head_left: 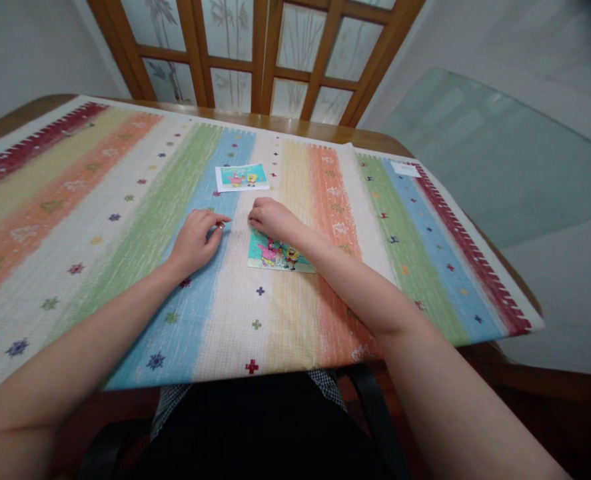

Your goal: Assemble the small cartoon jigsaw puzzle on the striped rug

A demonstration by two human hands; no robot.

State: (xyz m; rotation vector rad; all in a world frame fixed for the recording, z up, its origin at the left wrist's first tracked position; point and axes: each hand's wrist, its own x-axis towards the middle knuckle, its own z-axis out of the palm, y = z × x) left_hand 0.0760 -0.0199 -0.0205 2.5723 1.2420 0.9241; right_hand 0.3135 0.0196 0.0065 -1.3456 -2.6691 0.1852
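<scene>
A small cartoon jigsaw puzzle (280, 257) lies on the striped cloth (125, 200) in front of me. My right hand (270, 217) rests on the puzzle's far left corner with its fingers curled down onto it. My left hand (195, 239) lies on the cloth just left of the puzzle, fingers bent, and its fingertips pinch something small that I cannot make out. Farther back lies a picture card (241, 177) with the same cartoon figures, untouched.
The cloth covers a wooden table (295, 123) that ends at a wood-framed glass door (255, 53). A small white label (406, 169) sits at the cloth's far right corner. A glass sheet (500, 153) leans on the right.
</scene>
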